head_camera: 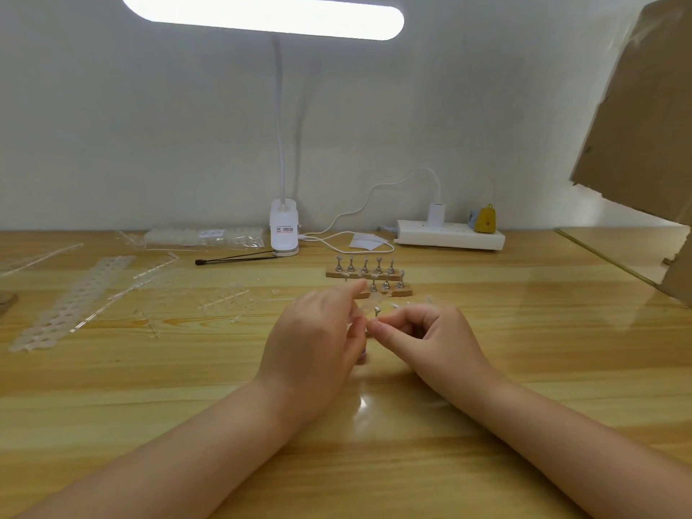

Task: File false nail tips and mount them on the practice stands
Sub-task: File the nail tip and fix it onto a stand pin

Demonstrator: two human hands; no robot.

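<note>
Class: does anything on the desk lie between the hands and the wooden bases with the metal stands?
Nothing visible does. The left hand and right hand work just in front of the wooden bases; only bare desk shows in between.

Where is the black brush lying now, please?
In the head view, the black brush lies on the table left of centre, its right end at the lamp base, behind the left hand.
</note>
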